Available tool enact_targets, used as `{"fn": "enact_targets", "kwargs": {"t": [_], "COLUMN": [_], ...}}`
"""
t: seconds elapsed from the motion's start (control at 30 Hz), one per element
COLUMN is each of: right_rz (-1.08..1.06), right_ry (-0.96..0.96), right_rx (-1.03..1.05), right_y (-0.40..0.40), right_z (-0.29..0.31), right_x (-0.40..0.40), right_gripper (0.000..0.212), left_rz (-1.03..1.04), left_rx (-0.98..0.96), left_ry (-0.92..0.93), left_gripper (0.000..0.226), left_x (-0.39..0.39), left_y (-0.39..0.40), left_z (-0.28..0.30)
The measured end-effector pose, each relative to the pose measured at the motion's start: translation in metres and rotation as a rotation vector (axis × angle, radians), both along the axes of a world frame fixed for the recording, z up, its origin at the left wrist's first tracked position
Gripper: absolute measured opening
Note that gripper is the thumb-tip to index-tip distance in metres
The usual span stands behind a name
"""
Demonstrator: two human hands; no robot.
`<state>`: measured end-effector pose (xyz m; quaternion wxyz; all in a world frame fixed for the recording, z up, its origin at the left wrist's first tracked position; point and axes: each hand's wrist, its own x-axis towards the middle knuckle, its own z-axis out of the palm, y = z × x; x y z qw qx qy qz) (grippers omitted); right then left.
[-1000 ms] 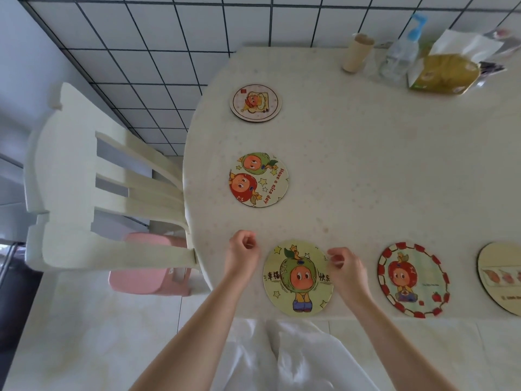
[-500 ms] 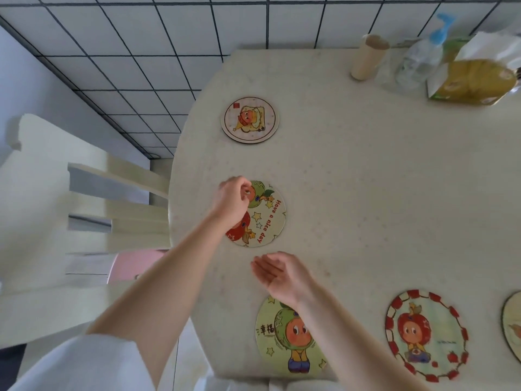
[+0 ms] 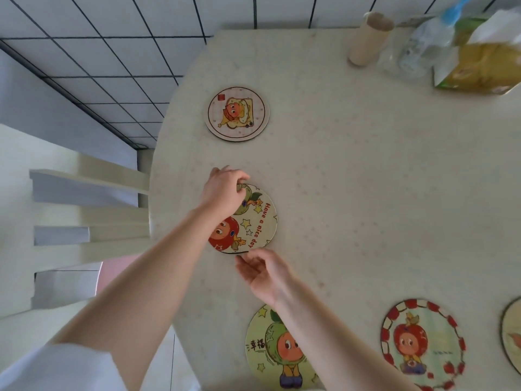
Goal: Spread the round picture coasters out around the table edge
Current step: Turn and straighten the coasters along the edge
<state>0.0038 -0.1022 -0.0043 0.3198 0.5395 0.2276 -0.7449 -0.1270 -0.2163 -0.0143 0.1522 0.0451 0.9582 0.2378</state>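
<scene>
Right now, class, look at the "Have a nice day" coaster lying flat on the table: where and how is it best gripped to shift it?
By its rim, pinched at two opposite edges. The coaster is a thin disc lying flat, so nothing else offers a hold. Come from above: the left hand is on the far edge and the right hand meets the near edge, likely to lift or slide it.

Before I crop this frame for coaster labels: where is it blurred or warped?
Head view: the "Have a nice day" coaster and toast coaster read sharp; the bottle and yellow pack at top right are smeared; wide-angle lens bends the table edge and floor tile lines; light soft, no glare.
</scene>
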Motion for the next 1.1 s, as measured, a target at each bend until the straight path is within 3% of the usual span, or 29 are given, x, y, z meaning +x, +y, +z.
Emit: {"fn": "enact_targets", "kwargs": {"t": [0.3, 0.43, 0.53, 0.77, 1.1], "right_rz": [0.162, 0.264, 0.455, 0.943, 1.109], "right_ry": [0.208, 0.374, 0.465, 0.675, 0.769], "right_rx": [0.218, 0.349, 0.541, 0.886, 1.034], "right_y": [0.011, 0.041, 0.058, 0.063, 0.061], "right_z": [0.000, -0.001, -0.003, -0.013, -0.027], "right_x": [-0.034, -0.058, -0.078, -0.100, -0.097], "right_gripper": [0.010, 0.017, 0.027, 0.025, 0.034], "left_rz": [0.320, 0.608, 0.768, 0.787, 0.689], "left_rx": [0.231, 0.526, 0.685, 0.518, 0.379], "left_ry": [-0.184, -0.279, -0.322, -0.231, -0.144], "left_gripper": [0.014, 0.012, 0.013, 0.017, 0.018], "left_x": [0.009, 0.034, 0.055, 0.084, 0.081], "left_y": [-0.038, -0.043, -0.034, -0.025, -0.034], "left_z": [-0.005, -0.003, -0.003, -0.018, -0.016]}}
